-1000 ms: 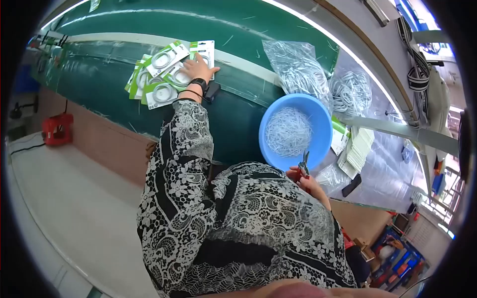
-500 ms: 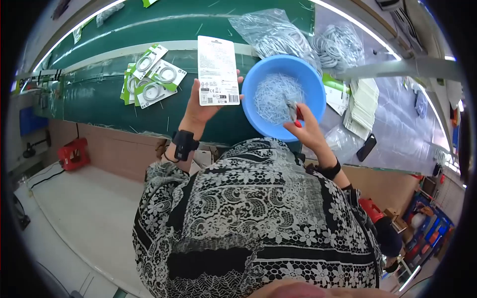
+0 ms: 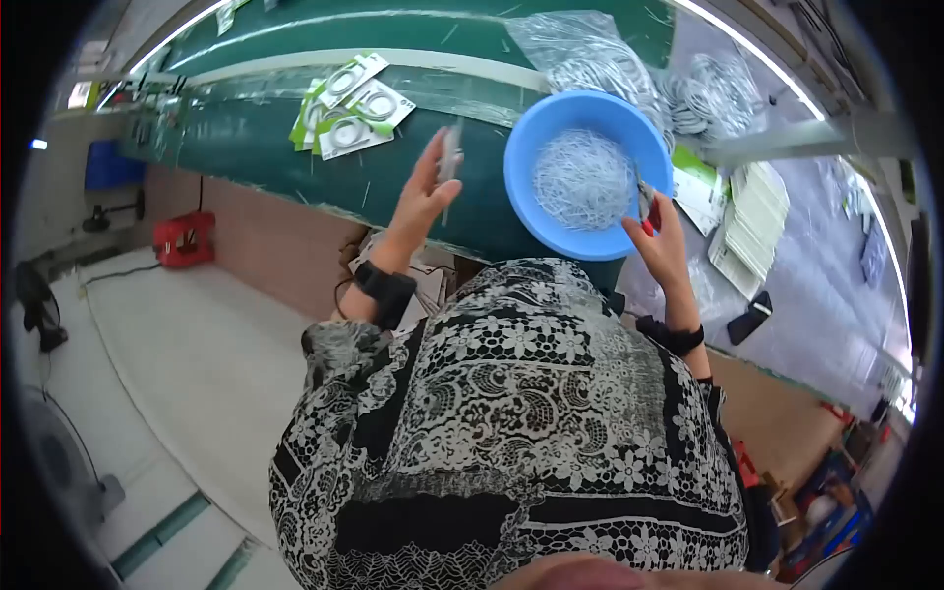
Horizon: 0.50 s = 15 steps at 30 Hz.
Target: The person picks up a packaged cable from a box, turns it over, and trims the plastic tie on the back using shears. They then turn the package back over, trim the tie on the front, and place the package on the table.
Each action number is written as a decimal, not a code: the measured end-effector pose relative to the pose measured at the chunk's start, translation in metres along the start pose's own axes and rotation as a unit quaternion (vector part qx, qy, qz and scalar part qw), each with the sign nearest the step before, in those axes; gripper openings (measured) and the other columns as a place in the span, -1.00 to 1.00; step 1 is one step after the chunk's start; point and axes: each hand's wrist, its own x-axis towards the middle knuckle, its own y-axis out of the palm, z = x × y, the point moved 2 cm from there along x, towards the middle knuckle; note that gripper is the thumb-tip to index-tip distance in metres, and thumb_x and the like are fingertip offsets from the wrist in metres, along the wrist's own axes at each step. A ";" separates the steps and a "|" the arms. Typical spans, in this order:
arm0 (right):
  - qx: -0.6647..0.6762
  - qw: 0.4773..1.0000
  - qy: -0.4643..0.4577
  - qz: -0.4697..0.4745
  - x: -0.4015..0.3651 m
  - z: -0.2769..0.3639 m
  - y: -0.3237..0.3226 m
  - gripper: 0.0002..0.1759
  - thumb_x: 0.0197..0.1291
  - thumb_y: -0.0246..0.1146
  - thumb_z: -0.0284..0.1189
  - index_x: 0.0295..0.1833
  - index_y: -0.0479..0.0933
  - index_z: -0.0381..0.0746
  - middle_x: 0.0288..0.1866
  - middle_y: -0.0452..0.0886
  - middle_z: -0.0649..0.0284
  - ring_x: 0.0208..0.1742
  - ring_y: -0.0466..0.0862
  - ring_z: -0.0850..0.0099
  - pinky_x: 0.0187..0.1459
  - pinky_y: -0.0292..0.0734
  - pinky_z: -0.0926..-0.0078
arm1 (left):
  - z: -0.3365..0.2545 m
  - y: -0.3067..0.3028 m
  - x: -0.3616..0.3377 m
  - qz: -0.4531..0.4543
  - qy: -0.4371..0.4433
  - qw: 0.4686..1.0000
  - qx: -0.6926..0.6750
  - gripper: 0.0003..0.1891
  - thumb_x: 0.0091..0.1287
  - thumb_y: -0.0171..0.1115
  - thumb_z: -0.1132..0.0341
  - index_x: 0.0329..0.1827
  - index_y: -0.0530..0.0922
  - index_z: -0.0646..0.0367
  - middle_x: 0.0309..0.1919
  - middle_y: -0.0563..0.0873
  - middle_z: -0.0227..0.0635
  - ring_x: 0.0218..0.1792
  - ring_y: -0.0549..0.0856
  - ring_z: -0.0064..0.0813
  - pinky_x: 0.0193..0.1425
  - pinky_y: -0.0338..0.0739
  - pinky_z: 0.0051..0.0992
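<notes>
My left hand (image 3: 418,209) is closed on a white package card (image 3: 450,169), turned nearly edge-on and blurred, over the green table left of the basin. What is on the card's other side is hidden. In my right hand (image 3: 665,248) is a pair of small red-handled cutting pliers (image 3: 645,200), with its metal jaws pointing up over the right rim of the blue basin (image 3: 518,177). A heap of thin, clear plastic clippings (image 3: 582,179) lies inside the basin. Several carded cables (image 3: 356,120) with green and white packaging sit in a pile further left.
Behind the basin lies a clear bag of grey cables (image 3: 600,71), with more coiled cables (image 3: 716,93) at its right. A stack of pale cards (image 3: 752,224) and a black object (image 3: 749,318) rest on the right-hand surface. A red device (image 3: 184,239) stands at the lower left.
My left hand has turned the card from its printed back facing up to nearly edge-on. My right hand with the pliers has shifted toward the basin's right rim. The whole view has swung slightly.
</notes>
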 end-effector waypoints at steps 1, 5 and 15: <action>0.022 0.999 0.031 0.014 0.000 -0.009 -0.002 -0.42 0.08 0.40 -0.39 0.20 0.38 -0.30 -0.27 0.40 0.37 -0.26 0.40 0.58 -0.18 0.36 0.63 | 0.003 -0.027 -0.014 -0.072 0.022 0.993 0.093 -0.24 0.34 0.17 0.14 0.53 0.04 0.12 0.39 0.29 -0.19 0.35 0.37 -0.20 0.36 0.32 -0.31; 0.038 0.993 0.098 0.056 0.008 -0.025 -0.002 -0.44 0.11 0.37 -0.38 0.21 0.38 -0.29 -0.28 0.40 0.42 -0.29 0.37 0.62 -0.21 0.32 0.66 | 0.088 -0.160 -0.121 -0.345 -0.104 0.864 0.351 -0.23 0.27 0.23 0.03 0.45 0.17 0.25 0.35 0.35 0.03 0.30 0.41 -0.04 0.33 0.30 -0.27; -0.038 0.987 0.080 0.134 0.063 0.004 0.032 -0.37 -0.03 0.45 -0.39 0.15 0.38 -0.37 -0.18 0.49 0.24 -0.18 0.48 0.44 -0.08 0.43 0.49 | 0.150 -0.245 -0.118 -0.462 -0.128 0.716 0.507 -0.10 0.18 0.31 -0.12 0.40 0.18 0.34 0.36 0.24 0.20 0.36 0.23 0.19 0.40 0.15 -0.04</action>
